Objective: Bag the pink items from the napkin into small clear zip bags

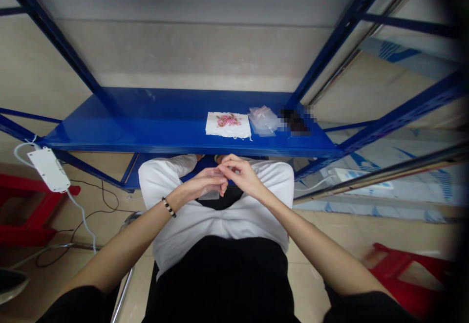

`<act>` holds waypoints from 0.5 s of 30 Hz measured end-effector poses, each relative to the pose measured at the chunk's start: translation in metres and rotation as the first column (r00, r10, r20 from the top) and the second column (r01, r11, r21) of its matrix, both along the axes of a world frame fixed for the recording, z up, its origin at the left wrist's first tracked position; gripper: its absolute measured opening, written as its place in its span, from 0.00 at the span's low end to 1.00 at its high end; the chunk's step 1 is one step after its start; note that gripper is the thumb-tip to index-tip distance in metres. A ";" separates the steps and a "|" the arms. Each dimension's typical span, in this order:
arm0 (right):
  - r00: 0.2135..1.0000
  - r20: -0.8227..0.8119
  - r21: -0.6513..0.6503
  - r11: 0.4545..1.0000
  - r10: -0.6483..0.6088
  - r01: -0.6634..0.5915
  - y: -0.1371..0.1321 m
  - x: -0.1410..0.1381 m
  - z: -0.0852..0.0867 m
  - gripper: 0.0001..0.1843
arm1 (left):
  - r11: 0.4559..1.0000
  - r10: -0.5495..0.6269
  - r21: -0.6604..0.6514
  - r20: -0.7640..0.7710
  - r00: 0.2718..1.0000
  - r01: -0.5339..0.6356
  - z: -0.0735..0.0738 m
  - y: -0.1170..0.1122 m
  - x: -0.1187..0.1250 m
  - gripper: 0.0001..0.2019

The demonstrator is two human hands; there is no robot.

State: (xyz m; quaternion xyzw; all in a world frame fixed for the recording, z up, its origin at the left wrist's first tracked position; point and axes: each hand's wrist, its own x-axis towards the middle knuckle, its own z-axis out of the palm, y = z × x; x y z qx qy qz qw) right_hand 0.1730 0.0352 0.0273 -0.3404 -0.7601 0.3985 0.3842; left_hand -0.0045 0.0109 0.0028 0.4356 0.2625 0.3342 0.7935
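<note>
"What do the 2 hands have?"

"The left hand, with a beaded bracelet, and the right hand meet above a white shirt. Both grips are narrow, fingertips together, but what they pinch can't be told. A small clear plastic bag shows just under the left hand."

"And farther off?"

"A blue steel shelf holds a white cloth with pink beads, then clear plastic bags."
</note>
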 end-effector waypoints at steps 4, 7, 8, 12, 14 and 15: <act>0.999 -0.018 -0.011 1.000 0.028 -0.028 0.001 0.001 -0.001 0.14 | 1.000 0.015 -0.027 0.043 0.999 -0.014 0.002 -0.001 -0.001 0.12; 1.000 -0.026 -0.002 1.000 0.005 -0.005 0.001 0.002 -0.001 0.13 | 1.000 0.019 -0.023 0.072 0.997 -0.017 0.006 -0.002 -0.001 0.12; 1.000 -0.021 0.006 1.000 -0.012 0.012 0.001 0.003 0.000 0.13 | 0.999 0.027 -0.021 0.077 0.997 -0.025 0.007 -0.002 0.000 0.12; 0.989 0.014 0.110 0.984 -0.145 0.143 0.020 0.011 0.003 0.13 | 0.995 0.096 -0.033 0.066 0.993 -0.094 0.006 -0.001 0.002 0.15; 0.968 0.045 0.225 0.947 -0.247 0.231 0.042 0.018 0.008 0.12 | 0.990 0.136 -0.020 0.010 0.991 -0.136 0.001 0.002 0.002 0.15; 0.950 0.072 0.288 0.918 -0.304 0.272 0.056 0.022 0.011 0.12 | 0.989 0.144 -0.015 -0.033 0.989 -0.144 -0.002 0.003 0.001 0.16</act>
